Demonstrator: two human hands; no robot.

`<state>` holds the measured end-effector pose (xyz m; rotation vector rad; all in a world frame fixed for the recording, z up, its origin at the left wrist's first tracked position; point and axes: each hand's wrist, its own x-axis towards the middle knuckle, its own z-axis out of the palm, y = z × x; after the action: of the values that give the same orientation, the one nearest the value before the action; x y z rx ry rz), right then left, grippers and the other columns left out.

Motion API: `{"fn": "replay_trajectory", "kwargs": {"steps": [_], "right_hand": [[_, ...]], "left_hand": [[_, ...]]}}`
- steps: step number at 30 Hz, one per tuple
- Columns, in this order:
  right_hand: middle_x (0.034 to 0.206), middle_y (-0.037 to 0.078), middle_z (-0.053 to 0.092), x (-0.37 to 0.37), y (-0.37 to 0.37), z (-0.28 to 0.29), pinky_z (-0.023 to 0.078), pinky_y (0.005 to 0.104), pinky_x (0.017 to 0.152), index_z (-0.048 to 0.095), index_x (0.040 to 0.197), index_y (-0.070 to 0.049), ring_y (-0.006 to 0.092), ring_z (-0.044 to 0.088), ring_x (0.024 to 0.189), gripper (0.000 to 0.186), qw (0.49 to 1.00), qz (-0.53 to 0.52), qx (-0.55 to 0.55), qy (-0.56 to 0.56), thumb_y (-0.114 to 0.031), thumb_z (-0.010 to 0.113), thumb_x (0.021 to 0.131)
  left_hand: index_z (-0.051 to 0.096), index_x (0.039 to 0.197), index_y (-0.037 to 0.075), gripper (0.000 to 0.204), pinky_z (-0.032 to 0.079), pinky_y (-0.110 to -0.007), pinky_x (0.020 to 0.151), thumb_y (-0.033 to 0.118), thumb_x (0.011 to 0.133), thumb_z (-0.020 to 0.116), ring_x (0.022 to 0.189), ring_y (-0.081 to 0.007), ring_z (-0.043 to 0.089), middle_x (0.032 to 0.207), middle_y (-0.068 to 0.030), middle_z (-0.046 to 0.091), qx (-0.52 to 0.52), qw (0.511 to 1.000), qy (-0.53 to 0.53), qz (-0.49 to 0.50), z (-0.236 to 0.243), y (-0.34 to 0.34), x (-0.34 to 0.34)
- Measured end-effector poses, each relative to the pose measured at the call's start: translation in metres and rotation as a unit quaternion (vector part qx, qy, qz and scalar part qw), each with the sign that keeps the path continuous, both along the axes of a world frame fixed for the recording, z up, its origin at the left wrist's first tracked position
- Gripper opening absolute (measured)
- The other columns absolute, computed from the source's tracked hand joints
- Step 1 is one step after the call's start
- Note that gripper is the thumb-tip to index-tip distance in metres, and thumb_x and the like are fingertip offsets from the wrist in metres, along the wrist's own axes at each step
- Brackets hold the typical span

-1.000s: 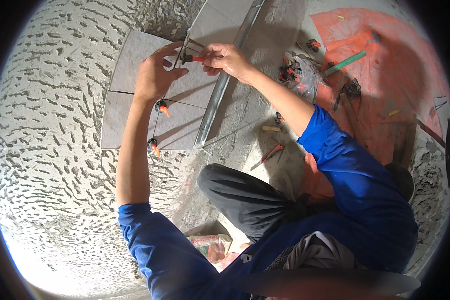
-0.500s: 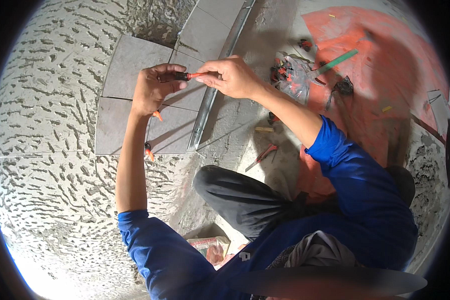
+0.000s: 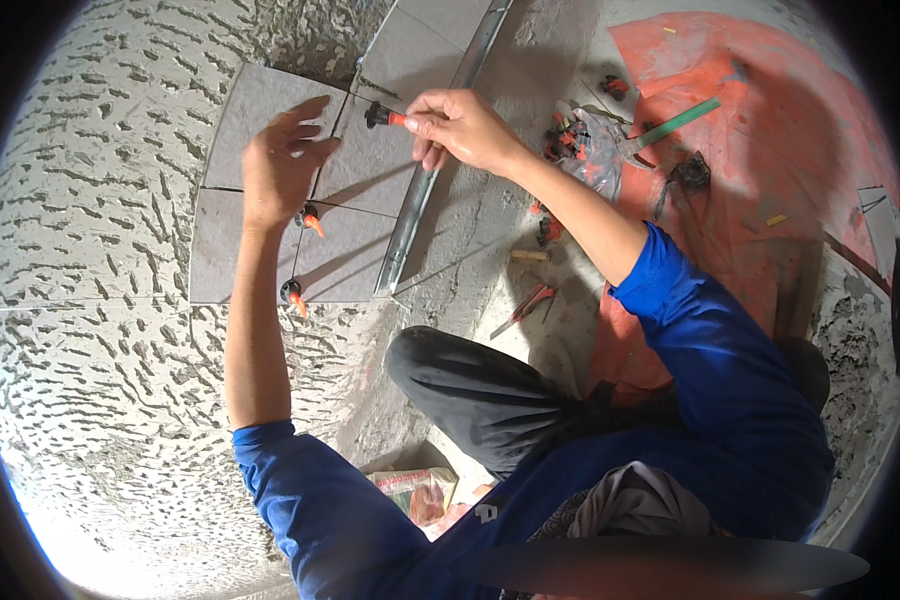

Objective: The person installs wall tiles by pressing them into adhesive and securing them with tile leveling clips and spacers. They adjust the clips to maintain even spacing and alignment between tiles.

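My right hand [image 3: 458, 130] grips a red-and-black tile leveler [image 3: 380, 115], holding it over the grey tiles [image 3: 232, 245] near a joint. My left hand [image 3: 282, 172] is just left of it, above a tile, fingers apart and loosely curved, with nothing visible in them. Below my hands, two orange-and-black levelers [image 3: 312, 222] sit along the joint between tiles. A long metal profile [image 3: 408, 225] runs beside the tiles' right edge.
Mortar with notched texture [image 3: 90, 220] surrounds the tiles. At right lie a red sheet [image 3: 790, 150], a green-handled tool [image 3: 685, 122], a clear bag of levelers [image 3: 590, 155] and red-handled pliers or cutters [image 3: 525, 308]. My bent knee [image 3: 440, 375] and a sack [image 3: 415, 492] are lower down.
My left hand has come away from the red-and-black leveler and shifted left, its fingers opened. My right hand keeps the leveler, raised slightly since half a second ago.
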<state>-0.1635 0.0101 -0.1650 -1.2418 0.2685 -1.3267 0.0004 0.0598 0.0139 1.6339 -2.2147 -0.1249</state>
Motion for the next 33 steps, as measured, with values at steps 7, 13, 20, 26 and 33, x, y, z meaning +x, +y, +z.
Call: {"fn": "replay_trajectory", "kwargs": {"steps": [7, 13, 20, 26, 33], "right_hand": [[0.072, 0.01, 0.067, 0.033, -0.026, 0.009, 0.053, 0.0252, 0.05, 0.061, 0.096, 0.004, 0.0129, 0.065, 0.059, 0.022, 0.999, -0.034, 0.009, 0.04, -0.017, 0.056, 0.098], [0.074, 0.011, 0.067, 0.05, -0.038, 0.011, 0.053, 0.0256, 0.052, 0.062, 0.096, 0.004, 0.0139, 0.065, 0.059, 0.021, 0.999, -0.013, 0.027, 0.044, -0.016, 0.055, 0.098], [0.072, 0.01, 0.066, 0.049, -0.037, 0.012, 0.052, 0.0255, 0.052, 0.062, 0.092, 0.002, 0.0134, 0.063, 0.057, 0.021, 0.999, 0.003, 0.04, 0.028, -0.017, 0.056, 0.097], [0.07, 0.006, 0.066, 0.031, -0.037, 0.014, 0.05, 0.0242, 0.052, 0.065, 0.089, -0.002, 0.0113, 0.062, 0.056, 0.022, 0.996, 0.054, 0.069, 0.034, -0.024, 0.063, 0.092], [0.071, 0.008, 0.067, 0.026, -0.041, 0.0, 0.053, 0.0252, 0.053, 0.068, 0.09, 0.001, 0.0128, 0.065, 0.06, 0.022, 0.998, -0.021, 0.031, 0.053, -0.019, 0.061, 0.092]], "left_hand": [[0.069, 0.111, 0.013, 0.038, 0.051, -0.038, 0.079, 0.007, 0.075, 0.075, 0.088, -0.0285, 0.063, 0.098, -0.0096, 0.065, -0.2, 0.938, -0.282, 0.025, 0.012, -0.007, 0.025], [0.068, 0.113, 0.017, 0.043, 0.046, -0.041, 0.085, 0.011, 0.07, 0.076, 0.099, -0.0302, 0.054, 0.105, -0.0062, 0.056, -0.249, 0.884, -0.396, -0.003, 0.004, -0.006, 0.038], [0.068, 0.114, 0.018, 0.045, 0.046, -0.04, 0.085, 0.013, 0.07, 0.076, 0.099, -0.0296, 0.055, 0.105, -0.0053, 0.057, -0.259, 0.872, -0.414, -0.011, 0.002, -0.006, 0.041], [0.068, 0.115, 0.02, 0.048, 0.045, -0.041, 0.087, 0.015, 0.069, 0.078, 0.101, -0.029, 0.054, 0.107, -0.0047, 0.056, -0.257, 0.875, -0.41, -0.026, 0.002, -0.003, 0.044], [0.06, 0.126, 0.029, 0.06, 0.042, -0.043, 0.09, 0.028, 0.07, 0.08, 0.109, -0.0279, 0.051, 0.119, -0.0016, 0.051, -0.263, 0.82, -0.507, 0.03, -0.007, -0.008, 0.047]]}}
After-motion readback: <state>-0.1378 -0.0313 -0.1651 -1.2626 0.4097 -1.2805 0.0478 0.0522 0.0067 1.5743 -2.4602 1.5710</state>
